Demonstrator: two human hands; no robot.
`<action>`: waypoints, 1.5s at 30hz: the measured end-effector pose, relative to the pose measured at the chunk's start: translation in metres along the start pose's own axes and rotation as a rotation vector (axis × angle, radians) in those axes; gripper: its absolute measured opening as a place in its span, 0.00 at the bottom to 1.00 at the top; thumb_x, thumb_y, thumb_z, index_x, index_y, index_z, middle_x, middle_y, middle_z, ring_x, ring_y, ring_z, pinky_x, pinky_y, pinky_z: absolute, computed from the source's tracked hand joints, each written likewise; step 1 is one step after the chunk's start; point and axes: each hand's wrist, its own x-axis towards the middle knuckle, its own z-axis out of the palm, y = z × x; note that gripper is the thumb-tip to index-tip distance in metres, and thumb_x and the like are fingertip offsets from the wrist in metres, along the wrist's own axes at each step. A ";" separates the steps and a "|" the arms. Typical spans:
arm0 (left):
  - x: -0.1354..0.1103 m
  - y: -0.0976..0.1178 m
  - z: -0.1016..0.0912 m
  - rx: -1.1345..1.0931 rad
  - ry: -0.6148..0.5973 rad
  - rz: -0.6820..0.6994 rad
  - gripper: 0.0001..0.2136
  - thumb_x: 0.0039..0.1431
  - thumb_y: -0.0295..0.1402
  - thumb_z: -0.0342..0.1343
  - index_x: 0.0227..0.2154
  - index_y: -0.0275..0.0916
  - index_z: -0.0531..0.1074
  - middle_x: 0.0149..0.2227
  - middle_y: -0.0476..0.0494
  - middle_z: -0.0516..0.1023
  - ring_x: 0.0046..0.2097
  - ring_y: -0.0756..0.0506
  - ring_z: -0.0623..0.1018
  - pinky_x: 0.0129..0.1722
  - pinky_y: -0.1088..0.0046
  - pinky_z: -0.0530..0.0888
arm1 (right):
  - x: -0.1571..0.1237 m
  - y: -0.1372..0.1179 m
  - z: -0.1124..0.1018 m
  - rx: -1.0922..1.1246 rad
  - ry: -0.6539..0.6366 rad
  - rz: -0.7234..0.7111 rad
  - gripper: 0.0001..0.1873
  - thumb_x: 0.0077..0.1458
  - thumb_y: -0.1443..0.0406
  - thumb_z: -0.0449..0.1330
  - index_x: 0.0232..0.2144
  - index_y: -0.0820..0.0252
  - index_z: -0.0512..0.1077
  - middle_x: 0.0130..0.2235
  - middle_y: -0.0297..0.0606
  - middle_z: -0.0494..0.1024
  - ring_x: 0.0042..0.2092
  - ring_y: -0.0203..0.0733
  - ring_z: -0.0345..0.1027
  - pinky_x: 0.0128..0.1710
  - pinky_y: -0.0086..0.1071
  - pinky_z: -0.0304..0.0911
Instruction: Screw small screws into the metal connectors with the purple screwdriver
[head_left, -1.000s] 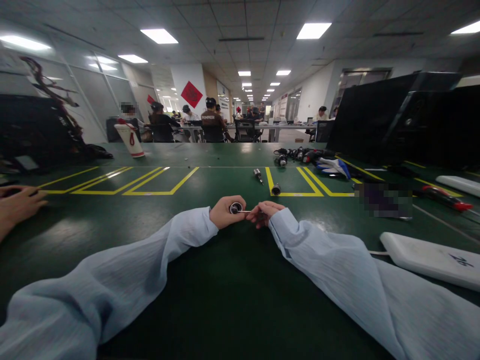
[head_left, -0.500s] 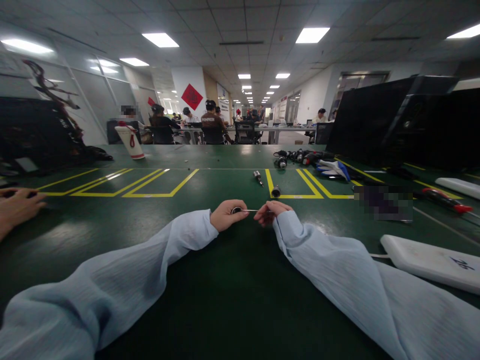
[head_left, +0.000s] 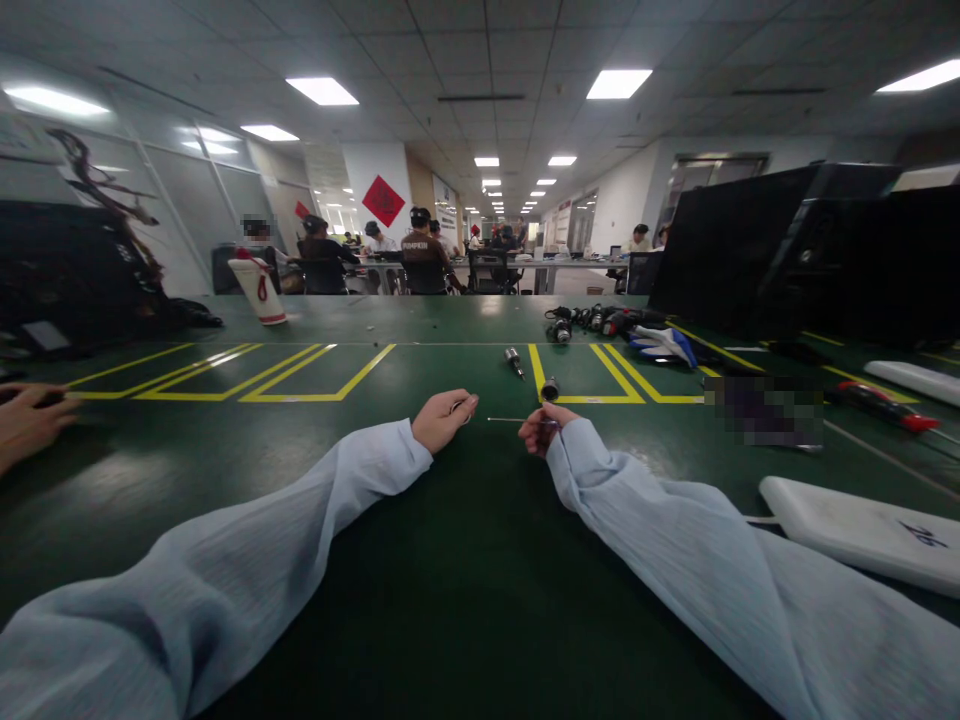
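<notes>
My left hand (head_left: 441,422) is closed around a small round metal part (head_left: 457,406), mostly hidden by the fingers. In my right hand (head_left: 545,430), pinched fingers grip a slim screwdriver (head_left: 505,420). Its thin shaft points left toward the left hand, and a gap separates the tip from that hand. Just beyond the right hand stands a short dark metal cylinder (head_left: 550,389) on the yellow tape. A metal fitting with a narrow tip (head_left: 514,361) lies farther back on the green table (head_left: 420,560).
Several dark metal parts (head_left: 559,330) and blue-and-white gloves (head_left: 663,345) lie at the back right. A red-handled screwdriver (head_left: 885,405) and a white slab-like device (head_left: 862,530) are on the right. A paper cup (head_left: 259,288) stands back left; another person's hand (head_left: 34,425) rests at the left edge.
My hands have moved apart. The screwdriver tip has come away from the round part in my left hand, which has turned and shifted slightly left.
</notes>
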 end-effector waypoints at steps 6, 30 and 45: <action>0.008 -0.020 -0.006 0.117 0.177 -0.118 0.16 0.50 0.46 0.48 0.23 0.36 0.65 0.20 0.52 0.63 0.24 0.51 0.64 0.25 0.75 0.62 | -0.003 -0.002 0.007 0.107 0.061 0.047 0.10 0.45 0.63 0.55 0.17 0.62 0.67 0.17 0.35 0.74 0.18 0.32 0.63 0.19 0.27 0.58; 0.053 -0.022 0.029 0.440 -0.079 0.147 0.19 0.44 0.45 0.57 0.39 0.41 0.69 0.37 0.43 0.65 0.40 0.42 0.67 0.41 0.63 0.66 | 0.063 0.000 -0.034 -0.824 0.688 -0.445 0.17 0.51 0.56 0.46 0.34 0.62 0.66 0.33 0.43 0.74 0.36 0.42 0.67 0.40 0.36 0.60; 0.077 -0.026 0.051 0.161 0.114 0.069 0.21 0.46 0.45 0.55 0.40 0.36 0.66 0.39 0.40 0.68 0.40 0.45 0.70 0.41 0.68 0.69 | 0.074 -0.006 -0.031 -1.127 0.611 -0.275 0.15 0.45 0.55 0.54 0.33 0.57 0.69 0.34 0.43 0.72 0.39 0.48 0.65 0.42 0.39 0.57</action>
